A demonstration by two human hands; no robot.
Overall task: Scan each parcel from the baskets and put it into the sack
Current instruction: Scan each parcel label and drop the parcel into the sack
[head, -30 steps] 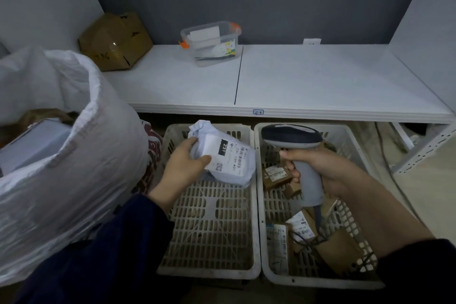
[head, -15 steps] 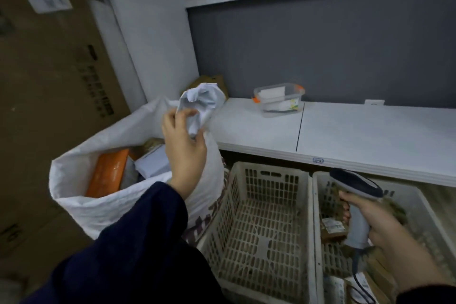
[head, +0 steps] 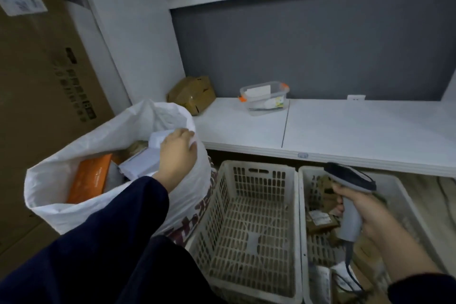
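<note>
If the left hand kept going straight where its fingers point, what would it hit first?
Most likely the sack's far rim, just beyond the left hand; depth is unclear.

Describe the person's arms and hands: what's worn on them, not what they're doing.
The left hand and right hand are bare: no gloves, no ring or watch showing. The left sleeve is dark navy, loose, reaching the wrist. The right sleeve, the same navy, ends near the elbow, leaving the forearm uncovered.
</note>
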